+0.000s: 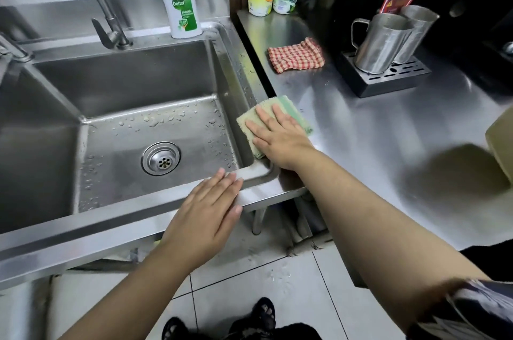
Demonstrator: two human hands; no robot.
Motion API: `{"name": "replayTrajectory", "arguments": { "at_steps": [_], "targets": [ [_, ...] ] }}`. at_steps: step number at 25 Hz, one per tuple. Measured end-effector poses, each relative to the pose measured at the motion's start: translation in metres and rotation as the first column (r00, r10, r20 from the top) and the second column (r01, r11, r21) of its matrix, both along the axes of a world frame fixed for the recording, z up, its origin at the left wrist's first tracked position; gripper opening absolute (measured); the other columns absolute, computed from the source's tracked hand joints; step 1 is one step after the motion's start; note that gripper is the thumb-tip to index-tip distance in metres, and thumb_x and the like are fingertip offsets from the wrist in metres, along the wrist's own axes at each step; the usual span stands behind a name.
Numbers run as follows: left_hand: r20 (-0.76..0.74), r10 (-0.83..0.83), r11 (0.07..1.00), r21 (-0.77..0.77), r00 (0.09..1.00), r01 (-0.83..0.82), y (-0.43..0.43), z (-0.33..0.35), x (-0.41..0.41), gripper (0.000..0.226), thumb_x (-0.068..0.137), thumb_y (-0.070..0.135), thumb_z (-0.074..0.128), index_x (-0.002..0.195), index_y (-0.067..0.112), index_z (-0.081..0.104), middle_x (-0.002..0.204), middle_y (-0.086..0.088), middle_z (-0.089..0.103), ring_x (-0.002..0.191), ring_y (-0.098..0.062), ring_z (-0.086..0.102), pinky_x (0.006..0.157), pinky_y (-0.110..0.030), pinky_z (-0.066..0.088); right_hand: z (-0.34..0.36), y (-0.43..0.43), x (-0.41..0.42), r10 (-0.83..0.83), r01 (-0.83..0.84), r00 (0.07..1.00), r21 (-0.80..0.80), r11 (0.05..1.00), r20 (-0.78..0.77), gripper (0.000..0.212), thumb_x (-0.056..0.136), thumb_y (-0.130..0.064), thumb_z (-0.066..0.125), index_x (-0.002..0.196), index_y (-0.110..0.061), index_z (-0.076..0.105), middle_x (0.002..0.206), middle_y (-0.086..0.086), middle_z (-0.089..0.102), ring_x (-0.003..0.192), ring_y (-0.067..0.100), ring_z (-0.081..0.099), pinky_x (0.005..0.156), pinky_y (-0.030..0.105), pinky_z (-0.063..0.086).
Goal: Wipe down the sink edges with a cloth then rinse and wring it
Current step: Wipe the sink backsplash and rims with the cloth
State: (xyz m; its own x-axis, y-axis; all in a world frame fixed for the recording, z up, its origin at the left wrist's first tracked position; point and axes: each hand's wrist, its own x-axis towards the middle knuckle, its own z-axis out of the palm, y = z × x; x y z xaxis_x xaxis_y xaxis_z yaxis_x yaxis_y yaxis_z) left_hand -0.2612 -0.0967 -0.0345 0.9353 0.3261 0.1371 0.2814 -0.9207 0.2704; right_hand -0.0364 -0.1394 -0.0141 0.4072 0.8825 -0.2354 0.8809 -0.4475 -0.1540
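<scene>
- Our right grip (277,138) lies flat with fingers straight, grasping nothing, and presses the green cloth (293,110) onto the right rim of the sink (238,62), beside the table (374,131).
- Our left grip (206,214) rests released, palm down, on the sink's front rim near that corner.

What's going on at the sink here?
A person is wiping the sink edge. The right hand presses flat on a green cloth lying on the right rim, near the front corner. The left hand rests flat on the front rim. No water runs from the tap; droplets dot the basin. A red checked cloth lies untouched on the counter to the right.
</scene>
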Motion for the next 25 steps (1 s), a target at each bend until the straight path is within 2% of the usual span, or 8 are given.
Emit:
{"name": "replayTrajectory", "arguments": {
  "at_steps": [3, 7, 12, 16, 18, 20, 23, 25],
  "targets": [
    [-0.011, -0.019, 1.0, -0.003, 1.0, 0.019, -0.004, -0.002, 0.014, 0.051, 0.096, 0.037, 0.025, 0.134, 0.01, 0.047, 0.139, -0.006, 0.05, 0.134, -0.018, 0.036, 0.109, -0.028, 0.019, -0.002, -0.039, -0.018, 0.006, -0.004, 1.0, 0.061, 0.998, -0.027, 0.05, 0.099, -0.044, 0.013, 0.148, -0.037, 0.012, 0.158, -0.013, -0.004, 0.144, 0.017, -0.016, 0.115, 0.036, -0.007],
    [-0.04, -0.023, 1.0, 0.012, 0.999, 0.023, -0.005, -0.008, 0.01, 0.052, 0.097, 0.037, 0.021, 0.136, 0.011, 0.043, 0.142, -0.006, 0.045, 0.136, -0.016, 0.032, 0.109, -0.03, 0.018, 0.002, -0.094, -0.057, 0.05, -0.038, 0.995, 0.142, 0.989, -0.082, 0.072, 0.081, -0.055, -0.008, 0.146, -0.04, 0.019, 0.156, -0.019, 0.01, 0.144, 0.011, -0.011, 0.112, 0.029, -0.009],
    [-0.068, -0.048, 0.999, 0.007, 0.997, 0.049, -0.001, -0.01, 0.011, 0.054, 0.098, 0.039, 0.016, 0.138, 0.011, 0.04, 0.146, -0.004, 0.04, 0.138, -0.013, 0.024, 0.108, -0.033, 0.021, -0.004, -0.018, 0.004, 0.063, -0.057, 0.996, 0.102, 0.993, -0.063, 0.045, 0.099, -0.046, 0.02, 0.144, -0.045, 0.02, 0.158, -0.017, 0.003, 0.145, 0.015, -0.013, 0.115, 0.038, -0.004],
    [-0.021, -0.071, 0.996, -0.063, 0.997, 0.069, 0.004, -0.002, 0.013, 0.053, 0.098, 0.042, 0.019, 0.133, 0.016, 0.048, 0.141, 0.002, 0.046, 0.135, -0.014, 0.034, 0.106, -0.03, 0.025, -0.004, 0.064, 0.055, 0.084, -0.084, 0.993, -0.004, 0.996, -0.084, 0.046, 0.099, -0.044, 0.022, 0.145, -0.046, 0.017, 0.158, -0.012, -0.008, 0.143, 0.024, -0.02, 0.117, 0.044, -0.006],
    [-0.008, -0.087, 0.992, -0.096, 0.996, 0.086, 0.023, 0.003, 0.024, 0.052, 0.096, 0.047, 0.018, 0.131, 0.024, 0.048, 0.135, 0.009, 0.051, 0.129, -0.011, 0.041, 0.102, -0.027, 0.03, -0.003, 0.067, 0.062, 0.119, -0.12, 0.988, 0.003, 0.993, -0.102, 0.045, 0.1, -0.043, 0.024, 0.144, -0.046, 0.017, 0.158, -0.013, -0.006, 0.143, 0.023, -0.019, 0.117, 0.044, -0.005],
    [0.006, -0.11, 0.989, -0.1, 0.994, 0.11, 0.052, 0.003, 0.04, 0.053, 0.095, 0.051, 0.016, 0.134, 0.029, 0.043, 0.139, 0.01, 0.047, 0.132, -0.009, 0.035, 0.106, -0.03, 0.031, -0.002, 0.047, 0.057, 0.162, -0.157, 0.979, 0.048, 0.986, -0.12, 0.044, 0.1, -0.043, 0.026, 0.143, -0.046, 0.02, 0.158, -0.016, -0.001, 0.144, 0.019, -0.016, 0.117, 0.041, -0.005],
    [0.014, -0.206, 0.974, -0.088, 0.978, 0.206, 0.092, -0.007, 0.065, 0.052, 0.097, 0.05, 0.016, 0.141, 0.028, 0.032, 0.149, 0.007, 0.033, 0.141, -0.007, 0.017, 0.112, -0.031, 0.02, -0.003, 0.017, 0.045, 0.188, -0.183, 0.973, 0.048, 0.982, -0.132, 0.045, 0.099, -0.046, 0.028, 0.143, -0.048, 0.02, 0.156, -0.021, -0.003, 0.142, 0.014, -0.02, 0.114, 0.039, -0.007],
    [-0.002, -0.294, 0.954, -0.063, 0.956, 0.293, 0.11, -0.014, 0.078, 0.051, 0.098, 0.047, 0.015, 0.144, 0.027, 0.026, 0.15, 0.006, 0.026, 0.142, -0.008, 0.011, 0.114, -0.031, 0.011, -0.004, 0.042, 0.057, 0.162, -0.16, 0.979, 0.03, 0.987, -0.122, 0.045, 0.098, -0.047, 0.028, 0.142, -0.051, 0.018, 0.156, -0.021, -0.004, 0.142, 0.015, -0.022, 0.114, 0.04, -0.007]
  ]
}}
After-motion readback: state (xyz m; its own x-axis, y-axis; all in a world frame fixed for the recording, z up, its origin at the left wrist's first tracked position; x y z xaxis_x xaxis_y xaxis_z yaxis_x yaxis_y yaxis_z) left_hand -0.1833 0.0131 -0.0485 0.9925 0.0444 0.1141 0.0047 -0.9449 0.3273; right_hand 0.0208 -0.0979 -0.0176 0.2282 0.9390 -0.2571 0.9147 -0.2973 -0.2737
